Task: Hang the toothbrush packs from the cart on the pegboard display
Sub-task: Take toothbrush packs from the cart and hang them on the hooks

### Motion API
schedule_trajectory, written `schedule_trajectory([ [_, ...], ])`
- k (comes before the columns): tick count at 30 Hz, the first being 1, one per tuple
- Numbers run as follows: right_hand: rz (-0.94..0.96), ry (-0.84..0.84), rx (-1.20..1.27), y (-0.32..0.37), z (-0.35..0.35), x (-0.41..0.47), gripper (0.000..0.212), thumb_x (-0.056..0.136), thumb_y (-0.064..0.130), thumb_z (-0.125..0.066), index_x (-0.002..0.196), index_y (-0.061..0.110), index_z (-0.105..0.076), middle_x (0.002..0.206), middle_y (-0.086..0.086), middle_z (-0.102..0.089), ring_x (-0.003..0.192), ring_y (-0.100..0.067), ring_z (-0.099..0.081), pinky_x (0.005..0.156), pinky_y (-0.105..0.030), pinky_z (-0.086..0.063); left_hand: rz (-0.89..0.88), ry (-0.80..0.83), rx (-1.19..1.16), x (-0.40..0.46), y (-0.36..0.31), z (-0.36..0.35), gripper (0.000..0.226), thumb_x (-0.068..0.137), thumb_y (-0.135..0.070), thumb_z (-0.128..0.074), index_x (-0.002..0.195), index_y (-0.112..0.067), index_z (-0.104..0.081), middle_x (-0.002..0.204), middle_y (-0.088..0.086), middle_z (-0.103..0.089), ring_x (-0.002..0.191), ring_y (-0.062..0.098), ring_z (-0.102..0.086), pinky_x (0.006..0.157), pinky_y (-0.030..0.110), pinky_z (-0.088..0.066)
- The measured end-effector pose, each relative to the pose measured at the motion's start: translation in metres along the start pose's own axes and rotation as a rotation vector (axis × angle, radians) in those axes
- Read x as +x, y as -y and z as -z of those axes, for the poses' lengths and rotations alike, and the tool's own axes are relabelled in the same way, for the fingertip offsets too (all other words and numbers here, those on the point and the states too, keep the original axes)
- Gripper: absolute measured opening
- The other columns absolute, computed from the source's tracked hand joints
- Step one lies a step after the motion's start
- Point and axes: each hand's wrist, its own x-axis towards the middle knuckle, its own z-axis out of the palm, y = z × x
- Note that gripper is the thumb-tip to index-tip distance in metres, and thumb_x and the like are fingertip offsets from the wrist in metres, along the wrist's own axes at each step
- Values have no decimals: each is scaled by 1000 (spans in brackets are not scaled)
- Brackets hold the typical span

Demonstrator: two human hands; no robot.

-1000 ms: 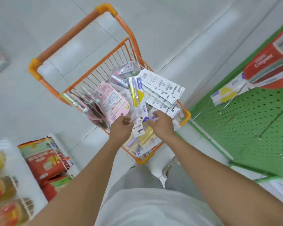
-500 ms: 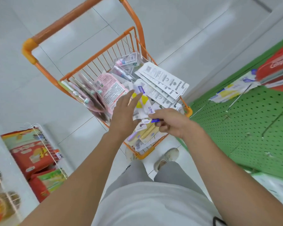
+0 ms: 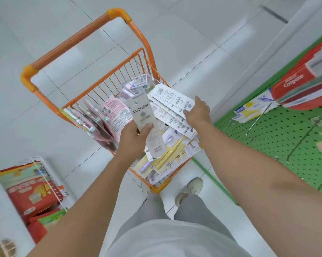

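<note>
You are picking stock at centre frame: your left hand (image 3: pixel 136 135) is gripping a grey FROG toothbrush pack (image 3: pixel 142 113) by its lower end, thumb across the card, holding it raised over the orange cart (image 3: pixel 108 86). Your right hand (image 3: pixel 198 110) is resting flat with straight fingers on the white packs (image 3: pixel 170 106) fanned along the cart's right side, gripping nothing. Judging from this, the pick is nearly done and the hang is not yet begun; the next move is calling for carrying the pack to the green pegboard (image 3: pixel 279 138) at right and threading its hang hole onto a bare peg hook (image 3: pixel 258 117).
</note>
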Motion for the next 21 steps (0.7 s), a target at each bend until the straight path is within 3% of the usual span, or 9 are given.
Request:
schedule_trajectory([
  [3,19,-35,-16,-1,-5,-2,48,92,2,-57,137,16,-52,133,-10,-53,112,-28,-55,86,-36,-51,80,17,-58,-2,4,12,12,101,-28,-57,108,-27,-67,102,-11,-73,96,12,-69,82,38,-57],
  [5,110,30,12,0,-3,-20,42,91,-1,-54,130,15,-60,118,-7,-61,92,-23,-57,77,-32,-49,116,-9,-75,-3,9,15,11,101,-30,-58,107,-29,-66,103,-9,-73,96,15,-70,84,44,-59],
  [7,193,154,129,4,6,-46,44,92,2,-57,133,18,-59,100,-6,-63,83,-22,-57,76,-35,-53,128,-42,-82,-4,12,18,12,100,-31,-58,107,-30,-68,100,-8,-75,91,16,-73,82,47,-60],
  [9,92,252,417,11,23,-77,43,91,0,-56,128,22,-61,84,-8,-61,71,-22,-61,74,-39,-59,128,-69,-106,-5,10,21,16,100,-33,-58,111,-28,-69,97,-7,-76,86,15,-74,77,44,-61],
  [12,-188,559,1026,20,59,-125,27,94,-4,-51,103,7,-75,72,-10,-57,57,-21,-62,66,-38,-63,69,-55,-99,-3,-4,29,20,100,-34,-57,114,-26,-69,95,-9,-74,85,12,-71,69,34,-56],
  [14,-287,676,1290,26,85,-149,24,94,-2,-53,83,-1,-73,60,-8,-54,50,-15,-58,59,-34,-62,-15,19,-27,3,-20,38,18,100,-34,-58,111,-24,-69,102,-6,-71,92,13,-68,77,40,-56],
  [16,-344,720,1482,31,105,-163,22,88,1,-55,70,-1,-67,56,-6,-54,45,-10,-56,54,-31,-62,-180,192,103,10,-37,45,19,100,-30,-58,111,-19,-69,117,-9,-64,106,6,-61,91,35,-51],
  [18,-364,714,1636,36,117,-172,19,84,4,-59,67,-1,-67,58,-4,-55,45,-9,-57,53,-31,-62,-269,337,176,10,-55,46,20,102,-28,-55,112,-18,-70,113,-21,-62,98,-14,-56,87,20,-45],
  [21,-402,640,1790,40,124,-174,5,79,-4,-62,75,-6,-64,66,-7,-55,47,-14,-62,52,-33,-61,-239,496,67,5,-71,39,20,102,-39,-51,112,-35,-67,94,-18,-71,84,-4,-62,77,17,-48],
])
